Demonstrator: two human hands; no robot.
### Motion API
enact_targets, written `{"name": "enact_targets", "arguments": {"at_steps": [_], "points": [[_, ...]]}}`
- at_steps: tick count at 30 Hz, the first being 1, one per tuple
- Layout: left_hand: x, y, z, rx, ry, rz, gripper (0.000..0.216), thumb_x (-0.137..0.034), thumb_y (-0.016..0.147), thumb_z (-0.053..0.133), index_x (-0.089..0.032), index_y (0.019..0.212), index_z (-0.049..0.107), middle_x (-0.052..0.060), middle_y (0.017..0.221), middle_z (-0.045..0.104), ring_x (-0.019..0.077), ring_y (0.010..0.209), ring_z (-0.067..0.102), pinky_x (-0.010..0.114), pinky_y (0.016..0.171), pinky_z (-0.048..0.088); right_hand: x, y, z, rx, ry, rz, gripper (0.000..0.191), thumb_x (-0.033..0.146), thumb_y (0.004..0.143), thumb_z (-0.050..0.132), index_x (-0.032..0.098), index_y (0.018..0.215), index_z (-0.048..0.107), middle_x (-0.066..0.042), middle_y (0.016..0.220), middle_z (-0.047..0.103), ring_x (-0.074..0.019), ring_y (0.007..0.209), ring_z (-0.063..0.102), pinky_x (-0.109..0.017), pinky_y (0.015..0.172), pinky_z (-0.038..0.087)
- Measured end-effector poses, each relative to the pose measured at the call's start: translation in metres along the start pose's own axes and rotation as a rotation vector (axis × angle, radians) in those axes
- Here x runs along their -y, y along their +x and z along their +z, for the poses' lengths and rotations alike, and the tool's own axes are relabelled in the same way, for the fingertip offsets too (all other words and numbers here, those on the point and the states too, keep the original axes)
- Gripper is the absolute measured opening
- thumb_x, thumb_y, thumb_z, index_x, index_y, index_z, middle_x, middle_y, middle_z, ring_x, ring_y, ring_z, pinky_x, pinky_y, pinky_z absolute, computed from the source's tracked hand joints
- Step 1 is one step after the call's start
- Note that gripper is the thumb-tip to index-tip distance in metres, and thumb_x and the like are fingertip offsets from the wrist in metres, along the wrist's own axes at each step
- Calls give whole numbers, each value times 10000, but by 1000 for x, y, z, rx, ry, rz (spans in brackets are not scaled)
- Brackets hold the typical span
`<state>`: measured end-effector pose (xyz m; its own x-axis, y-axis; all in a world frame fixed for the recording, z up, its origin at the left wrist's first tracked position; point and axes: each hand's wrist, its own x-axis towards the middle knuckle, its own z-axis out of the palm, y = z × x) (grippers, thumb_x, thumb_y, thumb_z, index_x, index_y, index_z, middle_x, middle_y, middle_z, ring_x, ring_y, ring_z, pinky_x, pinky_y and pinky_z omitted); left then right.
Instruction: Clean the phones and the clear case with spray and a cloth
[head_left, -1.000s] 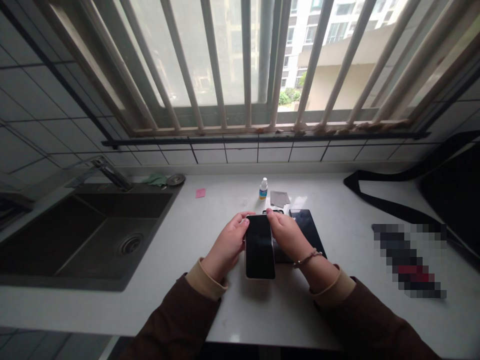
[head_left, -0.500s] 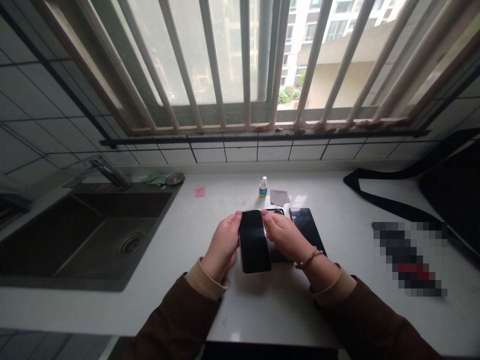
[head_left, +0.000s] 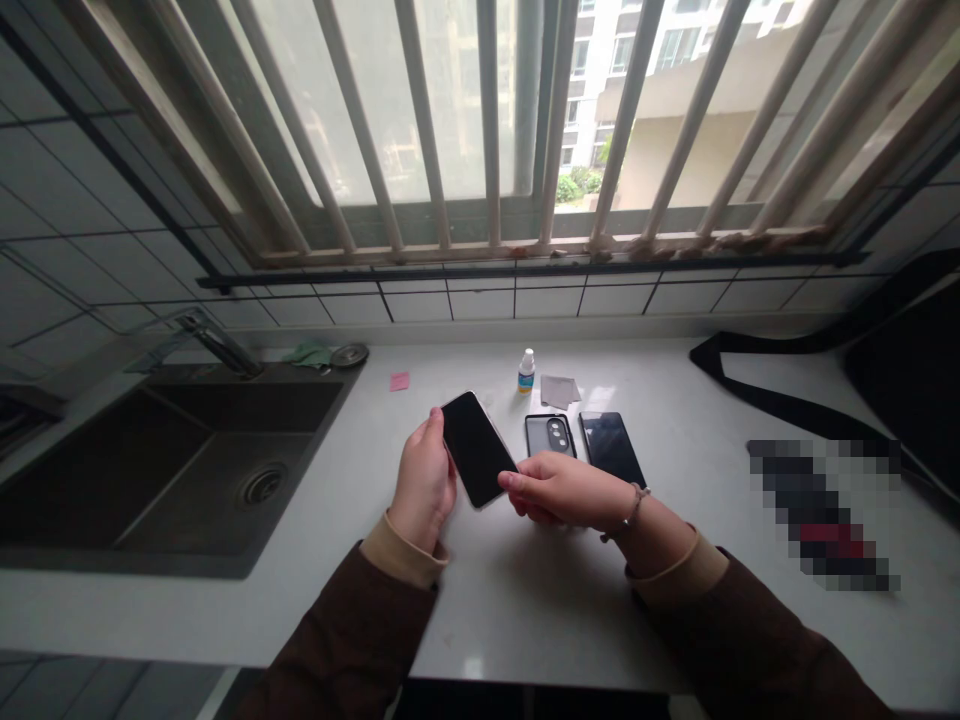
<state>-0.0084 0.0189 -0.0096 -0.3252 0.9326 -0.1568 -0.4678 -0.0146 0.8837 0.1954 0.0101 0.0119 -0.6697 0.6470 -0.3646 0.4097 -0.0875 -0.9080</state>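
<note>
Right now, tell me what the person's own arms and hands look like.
The left hand and right hand are bare, with no gloves. Both arms wear dark brown sleeves with beige inner cuffs showing at the wrists. A thin cord bracelet circles the right wrist.

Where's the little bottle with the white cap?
In the head view, the little bottle stands on the white countertop near the tiled wall, just left of the grey cloth and behind the black phone case.
</note>
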Motion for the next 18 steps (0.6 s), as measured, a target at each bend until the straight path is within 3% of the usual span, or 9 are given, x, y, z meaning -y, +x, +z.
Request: {"name": "enact_targets", "arguments": {"at_steps": [6, 11, 15, 18], "points": [[-1, 2, -1, -7, -11, -15, 345, -470, 947, 739, -127, 982, 723, 65, 844, 758, 205, 787, 736, 326, 762, 596, -11, 4, 3, -65, 71, -10, 606, 747, 973, 556, 183, 761, 626, 24, 604, 525, -92, 500, 406, -223, 478, 322], [-2, 1, -2, -21, 22, 63, 353, -489, 951, 735, -136, 945, 717, 35, 784, 728, 170, 715, 693, 281, 705, 559, -8, 7, 6, -105, 108, -3, 600, 711, 989, 556, 178, 722, 620, 36, 561, 490, -82, 481, 377, -216, 471, 303], [-4, -1, 0, -18, 2, 76, 402, -531, 930, 749, -135, 991, 716, 39, 820, 733, 177, 740, 698, 303, 742, 554, 0, 5, 8, -55, 166, 3, 597, 725, 961, 599, 160, 823, 732, -4, 616, 626, -93, 474, 487, -216, 463, 367], [-4, -4, 2, -10, -24, 69, 389, -519, 920, 772, -141, 985, 705, 19, 811, 712, 133, 683, 652, 249, 654, 512, 5, 5, 12, 11, 195, 8, 543, 690, 849, 773, 147, 869, 797, -43, 698, 716, -122, 538, 594, -229, 498, 455]]}}
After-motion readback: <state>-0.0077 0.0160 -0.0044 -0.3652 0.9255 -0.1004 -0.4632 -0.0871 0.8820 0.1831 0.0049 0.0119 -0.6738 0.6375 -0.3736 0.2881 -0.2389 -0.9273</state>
